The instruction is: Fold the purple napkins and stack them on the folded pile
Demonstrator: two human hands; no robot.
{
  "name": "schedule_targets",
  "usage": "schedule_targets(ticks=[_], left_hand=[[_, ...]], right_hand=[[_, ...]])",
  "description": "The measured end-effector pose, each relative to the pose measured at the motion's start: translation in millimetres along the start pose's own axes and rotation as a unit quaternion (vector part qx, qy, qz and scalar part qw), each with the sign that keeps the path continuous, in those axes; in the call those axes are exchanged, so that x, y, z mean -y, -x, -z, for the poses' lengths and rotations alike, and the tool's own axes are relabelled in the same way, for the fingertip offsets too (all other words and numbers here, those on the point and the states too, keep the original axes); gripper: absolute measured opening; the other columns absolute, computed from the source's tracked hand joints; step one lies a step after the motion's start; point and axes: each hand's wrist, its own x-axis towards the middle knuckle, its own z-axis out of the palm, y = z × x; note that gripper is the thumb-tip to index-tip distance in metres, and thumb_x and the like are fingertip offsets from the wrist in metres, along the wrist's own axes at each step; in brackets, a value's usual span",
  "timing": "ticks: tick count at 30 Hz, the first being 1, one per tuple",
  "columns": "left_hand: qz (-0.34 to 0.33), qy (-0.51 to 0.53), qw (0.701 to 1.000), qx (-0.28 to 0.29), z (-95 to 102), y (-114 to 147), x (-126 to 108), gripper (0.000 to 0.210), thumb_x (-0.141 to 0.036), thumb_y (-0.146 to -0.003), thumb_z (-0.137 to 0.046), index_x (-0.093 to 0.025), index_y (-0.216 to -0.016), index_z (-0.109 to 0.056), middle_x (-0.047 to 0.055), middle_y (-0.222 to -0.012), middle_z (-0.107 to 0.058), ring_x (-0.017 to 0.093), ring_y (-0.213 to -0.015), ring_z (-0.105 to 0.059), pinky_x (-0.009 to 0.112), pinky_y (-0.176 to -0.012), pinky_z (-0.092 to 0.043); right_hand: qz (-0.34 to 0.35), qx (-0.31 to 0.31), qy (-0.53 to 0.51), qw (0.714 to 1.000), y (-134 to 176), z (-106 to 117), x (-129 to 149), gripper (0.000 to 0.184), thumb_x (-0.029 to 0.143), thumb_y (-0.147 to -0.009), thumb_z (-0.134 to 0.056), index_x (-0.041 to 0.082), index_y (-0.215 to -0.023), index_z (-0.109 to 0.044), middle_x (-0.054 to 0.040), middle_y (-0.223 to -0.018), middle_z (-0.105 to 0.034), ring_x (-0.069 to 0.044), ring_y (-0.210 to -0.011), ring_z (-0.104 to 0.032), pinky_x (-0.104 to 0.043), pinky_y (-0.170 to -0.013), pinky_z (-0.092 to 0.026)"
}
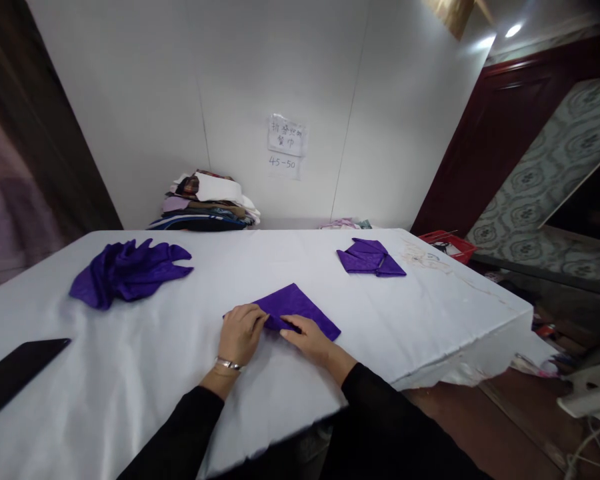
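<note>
A purple cloth napkin [300,303] lies folded to a point on the white-covered table, its tip facing away from me. My left hand [242,330] pinches its near edge, with a silver bracelet on the wrist. Close beside it, my right hand [307,337] grips the same edge between thumb and fingers. The part of the cloth under my fingers is partly hidden. Farther back on the right sits a folded purple napkin [370,257]. To the left lies a loose, crumpled heap of purple cloth [130,270].
The white tablecloth [180,373] hangs over the table's edge. A dark flat slab [20,373] lies at the left. Behind the table rises a stack of folded clothes [207,203]; a red basket [450,245] stands beyond the right corner. A handwritten sign [286,137] hangs on the wall.
</note>
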Motion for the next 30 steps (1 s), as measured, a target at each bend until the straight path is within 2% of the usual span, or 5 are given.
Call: schedule_targets(ticks=[4,9,16,22,30], left_hand=[[0.005,-0.009,1.000,-0.003,-2.2,-1.2,6.4,0.020,-0.032,-0.083,-0.051,-0.023,-0.077,-0.068,0.005,-0.087,-0.069,0.022,-0.086,-0.060,0.035,-0.079,-0.042],[-0.013,-0.017,1.000,-0.018,-2.9,-1.0,9.9,0.022,-0.033,-0.085,-0.050,-0.022,-0.075,-0.066,0.006,-0.084,-0.068,0.023,-0.085,-0.060,0.036,-0.077,-0.041],[-0.021,0.005,0.999,0.034,-7.5,2.5,3.5,0.023,-0.034,-0.088,-0.043,-0.022,-0.078,-0.061,0.005,-0.084,-0.067,0.021,-0.083,-0.059,0.035,-0.078,-0.042],[0.027,0.050,0.997,0.056,-15.7,4.7,9.0,0.019,-0.031,-0.089,-0.039,-0.023,-0.083,-0.055,0.003,-0.084,-0.068,0.020,-0.082,-0.062,0.033,-0.079,-0.046],[-0.051,0.056,0.996,-0.047,-10.6,1.9,8.7,0.017,-0.026,-0.088,-0.041,-0.020,-0.077,-0.052,0.009,-0.097,-0.068,0.023,-0.095,-0.061,0.040,-0.085,-0.044]], right_hand=[[0.104,0.031,0.197,0.974,1.1,-3.6,-4.9,0.033,0.028,-0.074,-0.066,0.037,-0.106,-0.066,-0.0002,-0.104,-0.066,-0.027,-0.100,-0.057,-0.042,-0.092,-0.038],[0.094,0.021,0.270,0.958,-2.8,-10.1,-12.7,0.012,0.023,-0.072,-0.066,0.031,-0.079,-0.069,0.0007,-0.078,-0.062,-0.022,-0.076,-0.056,-0.036,-0.076,-0.040],[0.048,-0.136,0.073,0.987,-15.0,-2.6,-11.8,0.009,0.018,-0.071,-0.061,0.027,-0.073,-0.062,0.0018,-0.086,-0.064,-0.020,-0.085,-0.057,-0.034,-0.081,-0.041],[0.006,0.062,-0.048,0.997,5.3,-8.4,3.2,0.024,0.021,-0.065,-0.069,0.029,-0.086,-0.061,0.0029,-0.101,-0.063,-0.021,-0.105,-0.053,-0.036,-0.093,-0.035],[-0.052,0.037,-0.151,0.986,-2.8,-6.2,-6.7,0.034,0.023,-0.059,-0.074,0.030,-0.092,-0.067,0.0059,-0.069,-0.055,-0.012,-0.061,-0.046,-0.025,-0.059,-0.033]])
